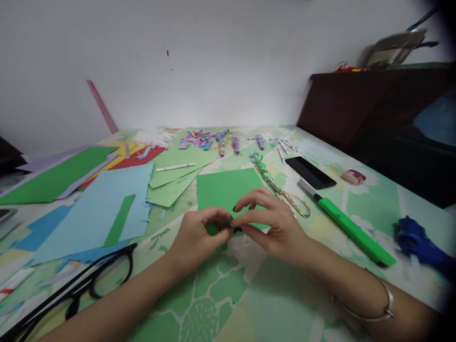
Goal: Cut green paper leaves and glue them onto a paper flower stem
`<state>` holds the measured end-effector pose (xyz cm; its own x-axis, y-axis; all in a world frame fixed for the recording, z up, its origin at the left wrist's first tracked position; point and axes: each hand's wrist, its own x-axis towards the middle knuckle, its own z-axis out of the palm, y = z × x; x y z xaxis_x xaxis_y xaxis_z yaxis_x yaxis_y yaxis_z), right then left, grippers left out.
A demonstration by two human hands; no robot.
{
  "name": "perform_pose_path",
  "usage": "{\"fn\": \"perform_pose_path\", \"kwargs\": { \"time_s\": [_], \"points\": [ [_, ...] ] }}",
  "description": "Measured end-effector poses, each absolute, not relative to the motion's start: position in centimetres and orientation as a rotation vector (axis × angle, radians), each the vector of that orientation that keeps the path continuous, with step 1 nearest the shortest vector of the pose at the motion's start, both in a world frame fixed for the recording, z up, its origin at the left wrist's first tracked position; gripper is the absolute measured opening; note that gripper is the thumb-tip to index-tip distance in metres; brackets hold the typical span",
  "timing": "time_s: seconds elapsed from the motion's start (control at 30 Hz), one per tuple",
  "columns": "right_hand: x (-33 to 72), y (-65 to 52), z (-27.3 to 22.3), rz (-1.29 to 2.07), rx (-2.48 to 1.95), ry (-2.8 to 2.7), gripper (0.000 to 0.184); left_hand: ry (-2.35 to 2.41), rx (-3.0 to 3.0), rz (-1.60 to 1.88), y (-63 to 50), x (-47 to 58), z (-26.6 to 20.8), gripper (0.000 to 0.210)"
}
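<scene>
My left hand [204,237] and my right hand [272,221] meet over the front of a green paper sheet [228,185]. Thumb and fingers of both are pinched together on a small green paper strip [224,246], mostly hidden by the fingers. Just beyond my right hand lie gold-handled scissors [297,202], their blades near curled green paper pieces [261,164]. To the right of that hand rests a green utility knife [352,228] with its blade out. A cut green strip [120,219] lies on light blue paper [103,199] to the left.
Black glasses [110,270] sit by my left forearm. A phone [310,172], a blue glue gun [420,242] and a pinkish rounded object [353,176] are at right. Paper scraps [197,138], rolled paper pieces [235,145] and a white stick [175,167] lie farther back.
</scene>
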<state>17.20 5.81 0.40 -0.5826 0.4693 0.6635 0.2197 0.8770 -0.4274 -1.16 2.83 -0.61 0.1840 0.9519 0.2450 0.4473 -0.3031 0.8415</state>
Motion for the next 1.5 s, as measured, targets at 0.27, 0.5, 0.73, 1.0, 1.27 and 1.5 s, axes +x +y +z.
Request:
{"fn": "perform_pose_path", "kwargs": {
  "time_s": [0.27,0.5,0.73,1.0,1.27,1.5],
  "points": [
    [17.31,6.04,0.69,0.440,-0.521,-2.294,0.022,1.256,1.778,0.977,2.87,-1.08,-0.64,0.016],
    [17.58,6.41,0.52,0.416,-0.507,-2.342,0.023,1.200,1.720,0.938,2.94,-1.12,-0.60,0.013],
    [17.42,5.91,0.58,0.436,-0.531,-2.407,0.022,1.212,1.823,0.916,2.96,-0.93,-0.59,0.012],
    [17.19,5.58,0.44,0.668,-0.588,-2.314,0.026,1.211,1.796,0.927,2.78,-1.00,-0.56,0.010],
    [17.13,5.89,0.57,1.042,-0.633,-2.087,0.017,1.250,1.748,0.961,2.88,-0.97,-0.48,0.010],
    [17.32,6.33,0.03,1.148,-0.649,-1.977,0.011,1.270,1.693,0.958,2.83,-1.09,-0.55,0.006]
  ]
}}
